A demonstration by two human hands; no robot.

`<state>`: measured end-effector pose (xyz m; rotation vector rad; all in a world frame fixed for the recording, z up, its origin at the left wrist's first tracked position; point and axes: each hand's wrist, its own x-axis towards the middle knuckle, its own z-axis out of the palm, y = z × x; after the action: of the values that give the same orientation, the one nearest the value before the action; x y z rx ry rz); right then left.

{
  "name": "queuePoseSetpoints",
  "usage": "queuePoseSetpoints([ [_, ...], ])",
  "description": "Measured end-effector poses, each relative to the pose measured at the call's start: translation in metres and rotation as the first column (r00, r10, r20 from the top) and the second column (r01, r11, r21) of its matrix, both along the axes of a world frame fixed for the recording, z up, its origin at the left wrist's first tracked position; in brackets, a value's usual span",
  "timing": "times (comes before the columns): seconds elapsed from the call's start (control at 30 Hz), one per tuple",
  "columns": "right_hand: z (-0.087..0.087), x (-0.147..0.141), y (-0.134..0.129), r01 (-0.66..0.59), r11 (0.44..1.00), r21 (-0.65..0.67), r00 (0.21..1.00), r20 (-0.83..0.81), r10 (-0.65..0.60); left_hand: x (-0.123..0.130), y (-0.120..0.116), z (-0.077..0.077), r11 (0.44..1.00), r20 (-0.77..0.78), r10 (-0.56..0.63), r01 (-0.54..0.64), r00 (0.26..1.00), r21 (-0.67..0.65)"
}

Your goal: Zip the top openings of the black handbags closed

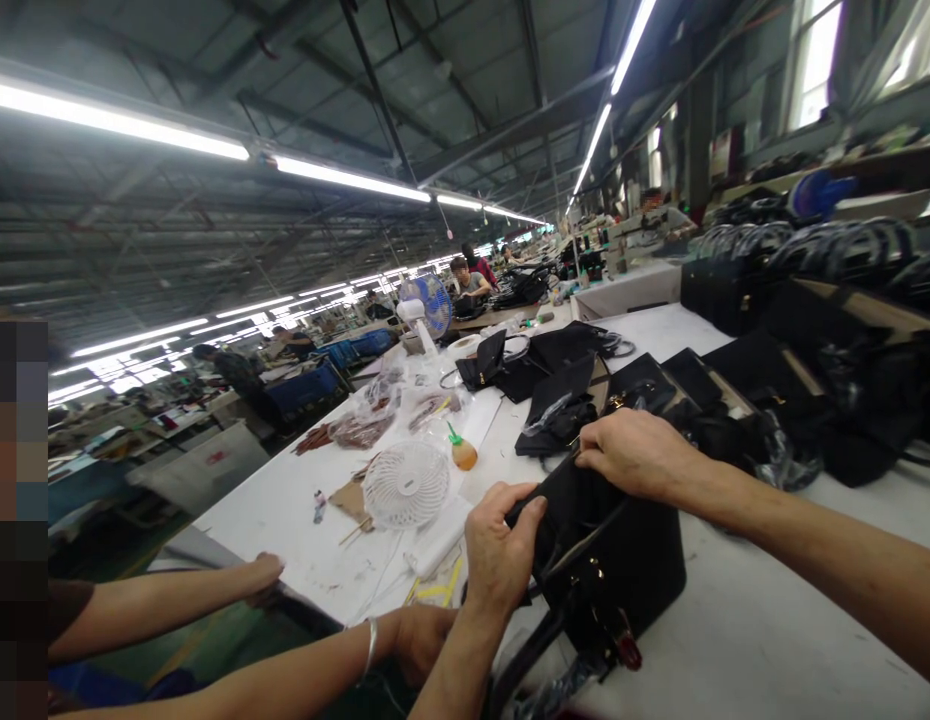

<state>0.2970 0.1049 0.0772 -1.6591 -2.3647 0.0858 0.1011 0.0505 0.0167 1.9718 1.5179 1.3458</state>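
- While one co-worker's hand rests at the edge of the worktop, well left of the left hand, that person's braceleted arm reaches close beside the left wrist.
- The round white grille lies flat beyond and left of the left hand, probably because it sits steadiest that way.
- The green-tipped bottle stands just beyond the left hand, its nozzle up, presumably so the amber liquid stays in.
- The left hand is closed on the left end of the black handbag's rim, seemingly to steady it.
- The bag sits between and below both hands, tilted, its opening upward.
- The right hand pinches the rim's far side, apparently holding the mouth apart.
- More black bags crowd beyond and right of the right hand, perhaps grouped within reach.
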Motion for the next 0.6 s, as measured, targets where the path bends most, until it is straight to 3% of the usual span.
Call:
queuePoseSetpoints([
  [0.33,0.002,-0.003,0.001,0.022,1.000,-0.011,0.999,0.038,-0.021,0.000,0.002,0.003,0.999,0.068,-0.038,0.040,0.997,-0.026],
  [0.5,0.004,-0.010,-0.001,0.019,1.000,0.012,0.997,0.069,-0.020,0.001,0.018,0.019,0.935,0.124,-0.246,0.269,0.961,-0.231],
  [0.6,0.004,-0.012,0.000,0.009,0.999,0.034,0.998,0.063,-0.011,0.006,0.035,0.029,0.922,0.000,-0.248,0.236,0.969,-0.308],
])
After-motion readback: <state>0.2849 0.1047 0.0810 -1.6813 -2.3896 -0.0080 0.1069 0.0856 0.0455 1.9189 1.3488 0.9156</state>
